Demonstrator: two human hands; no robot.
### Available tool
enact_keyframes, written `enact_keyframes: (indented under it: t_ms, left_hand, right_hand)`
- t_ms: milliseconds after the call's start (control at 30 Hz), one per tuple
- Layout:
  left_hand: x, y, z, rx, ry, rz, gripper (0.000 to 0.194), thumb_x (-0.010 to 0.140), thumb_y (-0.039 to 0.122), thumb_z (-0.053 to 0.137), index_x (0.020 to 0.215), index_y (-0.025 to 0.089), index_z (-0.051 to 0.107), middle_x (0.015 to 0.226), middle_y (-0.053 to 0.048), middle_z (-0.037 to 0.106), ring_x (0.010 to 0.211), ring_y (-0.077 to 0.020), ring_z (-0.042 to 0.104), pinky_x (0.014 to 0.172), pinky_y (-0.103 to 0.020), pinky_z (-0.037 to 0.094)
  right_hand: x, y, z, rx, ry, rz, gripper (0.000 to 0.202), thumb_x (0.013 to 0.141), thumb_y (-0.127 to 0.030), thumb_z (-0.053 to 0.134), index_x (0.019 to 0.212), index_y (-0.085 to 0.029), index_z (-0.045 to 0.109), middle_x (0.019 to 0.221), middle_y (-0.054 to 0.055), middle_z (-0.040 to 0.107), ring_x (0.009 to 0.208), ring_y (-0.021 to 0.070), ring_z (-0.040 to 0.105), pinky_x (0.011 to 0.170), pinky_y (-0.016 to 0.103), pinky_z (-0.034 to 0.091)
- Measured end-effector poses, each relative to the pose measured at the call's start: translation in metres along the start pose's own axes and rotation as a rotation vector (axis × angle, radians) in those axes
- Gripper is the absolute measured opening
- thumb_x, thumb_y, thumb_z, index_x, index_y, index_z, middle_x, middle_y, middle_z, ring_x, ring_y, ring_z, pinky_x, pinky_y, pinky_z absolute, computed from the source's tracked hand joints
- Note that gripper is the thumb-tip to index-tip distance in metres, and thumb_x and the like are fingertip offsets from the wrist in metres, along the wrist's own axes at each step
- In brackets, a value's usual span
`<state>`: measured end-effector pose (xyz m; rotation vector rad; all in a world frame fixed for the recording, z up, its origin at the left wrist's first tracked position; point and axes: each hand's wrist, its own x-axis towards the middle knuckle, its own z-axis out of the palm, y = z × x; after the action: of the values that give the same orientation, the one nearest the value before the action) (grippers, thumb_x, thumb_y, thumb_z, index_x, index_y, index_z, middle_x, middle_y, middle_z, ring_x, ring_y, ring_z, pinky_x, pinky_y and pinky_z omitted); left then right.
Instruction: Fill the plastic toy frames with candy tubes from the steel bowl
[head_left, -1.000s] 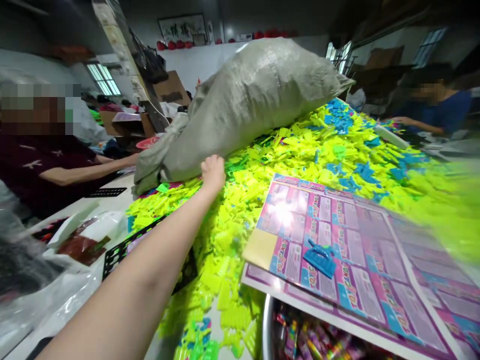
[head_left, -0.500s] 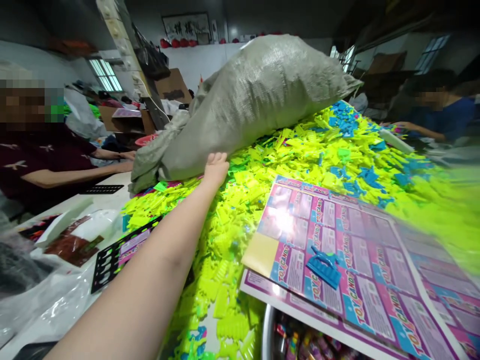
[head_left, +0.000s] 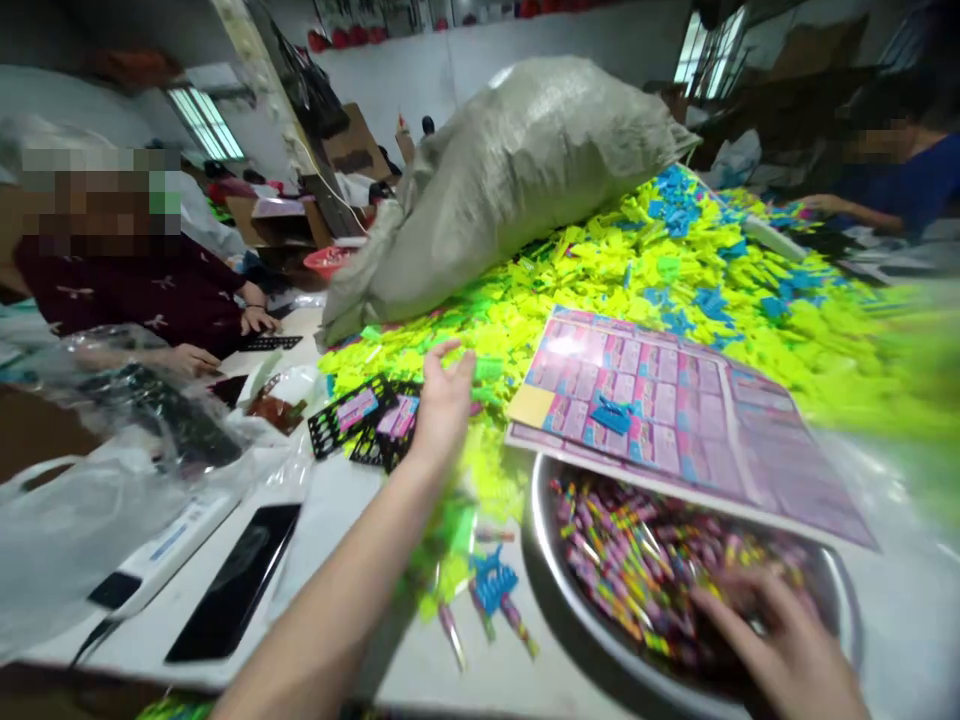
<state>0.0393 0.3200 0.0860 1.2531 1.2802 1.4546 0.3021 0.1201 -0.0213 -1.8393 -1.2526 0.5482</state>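
My left hand [head_left: 446, 405] is over the heap of yellow-green plastic pieces [head_left: 600, 265], its fingers apart. A brighter green piece [head_left: 489, 368] lies right by its fingertips; I see nothing gripped. My right hand [head_left: 784, 635], slightly blurred, reaches into a round metal bowl [head_left: 541, 530] of small wrapped candies [head_left: 622, 560]. Its thumb and fingers are spread at the candies. Printed pink-and-blue card sheets [head_left: 675, 410] overlap the bowl's far rim, with a blue plastic piece [head_left: 613, 413] on top. Another blue piece [head_left: 493, 580] and a few candies lie on the table near the bowl.
A large grey woven sack [head_left: 510, 180] leans over the heap. Black perforated trays [head_left: 349, 415] lie left of my left hand. A phone [head_left: 236, 580], a power strip [head_left: 169, 550] and plastic bags [head_left: 67, 540] occupy the left. People sit at left [head_left: 150, 290] and far right [head_left: 915, 180].
My left hand has come off the sack and drawn back nearer over the heap. My right hand has come into view in the bowl. The view has shifted, showing more of the near table.
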Motion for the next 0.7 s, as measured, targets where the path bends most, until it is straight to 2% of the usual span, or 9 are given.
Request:
enact_keyframes:
  t_ms: [67, 167, 233, 300, 367, 433, 533, 700]
  left_hand:
    - [-0.069, 0.0, -0.009, -0.088, -0.053, -0.129, 0.046, 0.07, 0.049, 0.059, 0.107, 0.028, 0.041, 0.074, 0.003, 0.049, 0.054, -0.0069, 0.047, 0.047, -0.017, 0.04]
    - [-0.164, -0.009, -0.021, -0.195, -0.148, -0.374, 0.042, 0.061, 0.037, 0.07, 0.095, 0.024, 0.048, 0.074, 0.003, 0.056, 0.059, -0.0084, 0.053, 0.053, -0.019, 0.043]
    - [-0.214, -0.018, -0.029, -0.223, -0.244, -0.553, 0.035, 0.06, 0.03, 0.071, 0.089, 0.022, 0.052, 0.075, 0.002, 0.06, 0.062, -0.0099, 0.056, 0.056, -0.02, 0.045]
    - [-0.249, -0.024, -0.038, -0.217, -0.329, -0.678, 0.027, 0.061, 0.025, 0.07, 0.082, 0.021, 0.053, 0.074, 0.001, 0.062, 0.062, -0.0103, 0.057, 0.056, -0.021, 0.045]
    - [-0.27, -0.028, -0.047, -0.196, -0.357, -0.73, 0.024, 0.061, 0.022, 0.07, 0.077, 0.02, 0.052, 0.071, 0.002, 0.061, 0.06, -0.0098, 0.057, 0.054, -0.02, 0.044]
    - [-0.279, -0.03, -0.055, -0.198, -0.351, -0.751, 0.025, 0.06, 0.022, 0.07, 0.077, 0.02, 0.051, 0.066, 0.003, 0.06, 0.055, -0.0091, 0.056, 0.05, -0.019, 0.042]
    - [-0.281, -0.03, -0.064, -0.235, -0.347, -0.75, 0.028, 0.061, 0.023, 0.07, 0.081, 0.021, 0.05, 0.057, 0.006, 0.055, 0.043, -0.0065, 0.049, 0.042, -0.018, 0.037]
    - [-0.279, -0.029, -0.07, -0.236, -0.366, -0.701, 0.027, 0.061, 0.024, 0.072, 0.079, 0.019, 0.053, 0.056, 0.007, 0.052, 0.042, -0.0039, 0.044, 0.04, -0.015, 0.033]
  right_hand:
    - [-0.008, -0.008, -0.004, 0.074, 0.049, -0.019, 0.025, 0.066, -0.047, 0.063, 0.076, -0.025, 0.055, 0.072, 0.002, 0.061, 0.066, 0.0214, 0.06, 0.054, 0.031, 0.048]
    - [-0.04, -0.024, -0.006, 0.359, 0.07, 0.002, 0.023, 0.071, -0.039, 0.064, 0.084, -0.024, 0.052, 0.081, 0.002, 0.06, 0.074, 0.0199, 0.059, 0.065, 0.031, 0.048]
    - [-0.068, -0.036, -0.002, 0.49, -0.028, 0.076, 0.022, 0.073, -0.037, 0.064, 0.086, -0.023, 0.055, 0.08, 0.002, 0.061, 0.073, 0.0183, 0.059, 0.065, 0.029, 0.048]
    - [-0.095, -0.044, 0.005, 0.579, -0.192, 0.171, 0.02, 0.072, -0.036, 0.066, 0.085, -0.022, 0.059, 0.073, 0.0, 0.061, 0.066, 0.0156, 0.056, 0.06, 0.026, 0.045]
    - [-0.117, -0.049, 0.014, 0.685, -0.324, 0.278, 0.02, 0.069, -0.034, 0.07, 0.081, -0.021, 0.06, 0.068, -0.001, 0.06, 0.06, 0.0128, 0.053, 0.055, 0.023, 0.041]
    - [-0.131, -0.052, 0.023, 0.81, -0.387, 0.379, 0.021, 0.066, -0.032, 0.072, 0.078, -0.019, 0.06, 0.064, -0.002, 0.058, 0.056, 0.0104, 0.05, 0.052, 0.021, 0.039]
    - [-0.142, -0.057, 0.033, 0.945, -0.395, 0.442, 0.019, 0.066, -0.029, 0.073, 0.076, -0.019, 0.061, 0.063, -0.003, 0.057, 0.056, 0.0093, 0.051, 0.054, 0.02, 0.039]
    - [-0.148, -0.067, 0.041, 1.063, -0.363, 0.401, 0.013, 0.068, -0.027, 0.072, 0.074, -0.02, 0.062, 0.073, -0.003, 0.06, 0.058, 0.0089, 0.053, 0.054, 0.021, 0.043]
